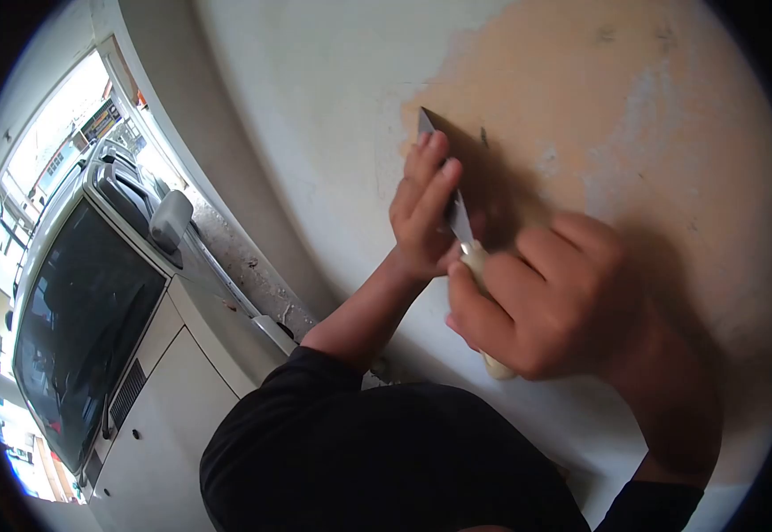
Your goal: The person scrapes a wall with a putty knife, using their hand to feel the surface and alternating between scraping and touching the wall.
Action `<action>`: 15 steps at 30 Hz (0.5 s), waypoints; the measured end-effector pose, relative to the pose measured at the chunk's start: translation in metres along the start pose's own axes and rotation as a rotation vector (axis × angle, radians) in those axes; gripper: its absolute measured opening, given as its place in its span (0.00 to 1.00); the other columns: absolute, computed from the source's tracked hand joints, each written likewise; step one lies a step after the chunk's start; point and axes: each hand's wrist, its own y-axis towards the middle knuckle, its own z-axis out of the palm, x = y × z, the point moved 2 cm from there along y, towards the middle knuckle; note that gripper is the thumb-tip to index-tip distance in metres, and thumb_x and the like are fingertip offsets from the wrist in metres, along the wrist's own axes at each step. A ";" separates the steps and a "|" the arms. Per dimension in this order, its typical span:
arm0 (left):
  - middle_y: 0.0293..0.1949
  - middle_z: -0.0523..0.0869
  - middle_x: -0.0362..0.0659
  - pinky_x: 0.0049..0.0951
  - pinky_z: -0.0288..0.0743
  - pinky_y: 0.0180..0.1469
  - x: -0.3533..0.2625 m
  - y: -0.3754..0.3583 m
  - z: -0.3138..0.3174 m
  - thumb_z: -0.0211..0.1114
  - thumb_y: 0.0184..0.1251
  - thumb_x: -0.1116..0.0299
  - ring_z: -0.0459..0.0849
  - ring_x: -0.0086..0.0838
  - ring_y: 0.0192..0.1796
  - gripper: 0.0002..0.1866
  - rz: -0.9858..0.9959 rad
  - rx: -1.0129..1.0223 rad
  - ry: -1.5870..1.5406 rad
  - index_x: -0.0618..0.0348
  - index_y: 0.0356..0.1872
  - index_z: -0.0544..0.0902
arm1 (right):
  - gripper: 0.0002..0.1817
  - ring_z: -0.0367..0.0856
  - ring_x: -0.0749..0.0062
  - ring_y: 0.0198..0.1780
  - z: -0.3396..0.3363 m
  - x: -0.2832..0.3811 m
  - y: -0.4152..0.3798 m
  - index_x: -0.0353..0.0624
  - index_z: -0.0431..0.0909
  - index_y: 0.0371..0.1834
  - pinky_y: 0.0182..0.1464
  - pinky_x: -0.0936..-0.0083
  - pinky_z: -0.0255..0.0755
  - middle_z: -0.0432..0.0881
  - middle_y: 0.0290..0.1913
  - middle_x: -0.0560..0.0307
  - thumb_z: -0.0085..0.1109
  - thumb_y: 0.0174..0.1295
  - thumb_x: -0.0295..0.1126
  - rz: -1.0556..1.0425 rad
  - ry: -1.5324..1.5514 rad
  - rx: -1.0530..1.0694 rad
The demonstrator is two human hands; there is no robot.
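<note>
A knife-like tool with a pale handle (497,365) and a pointed metal blade (461,222) lies against the wall (333,115). My right hand (545,293) is wrapped round the handle. Higher up, my left hand (426,195) has its fingers laid over the blade, pressing it toward the wall; the blade's tip shows above the fingertips. Around the blade the wall has a large tan patch (545,97) where the pale coat is absent, with whitish smears and small dark marks.
To the left stands a light-coloured vehicle (182,372) with a dark windscreen and a side mirror (171,219). Debris lies on a narrow strip of ground (249,262) between vehicle and wall. Beyond it is a bright opening onto a street.
</note>
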 end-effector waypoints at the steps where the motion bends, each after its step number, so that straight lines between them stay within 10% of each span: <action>1: 0.71 0.77 0.68 0.56 0.66 0.76 -0.002 0.006 0.002 0.66 0.75 0.61 0.76 0.63 0.74 0.28 -0.060 -0.070 0.048 0.67 0.70 0.78 | 0.06 0.66 0.74 0.20 0.005 -0.005 0.003 0.48 0.82 0.26 0.22 0.74 0.59 0.66 0.19 0.66 0.70 0.58 0.31 -0.048 0.038 -0.073; 2: 0.68 0.82 0.63 0.55 0.67 0.76 -0.002 0.016 0.001 0.67 0.73 0.73 0.78 0.59 0.73 0.21 -0.027 -0.126 0.092 0.65 0.65 0.82 | 0.09 0.65 0.74 0.18 0.011 -0.008 0.005 0.48 0.77 0.22 0.21 0.75 0.57 0.65 0.18 0.67 0.68 0.54 0.26 -0.083 0.041 -0.115; 15: 0.62 0.88 0.55 0.46 0.77 0.71 -0.011 0.031 0.010 0.68 0.69 0.80 0.86 0.50 0.67 0.14 -0.174 -0.173 0.261 0.61 0.54 0.89 | 0.08 0.72 0.75 0.19 0.024 -0.010 -0.005 0.52 0.76 0.25 0.23 0.74 0.64 0.69 0.18 0.66 0.68 0.52 0.33 -0.099 0.050 -0.146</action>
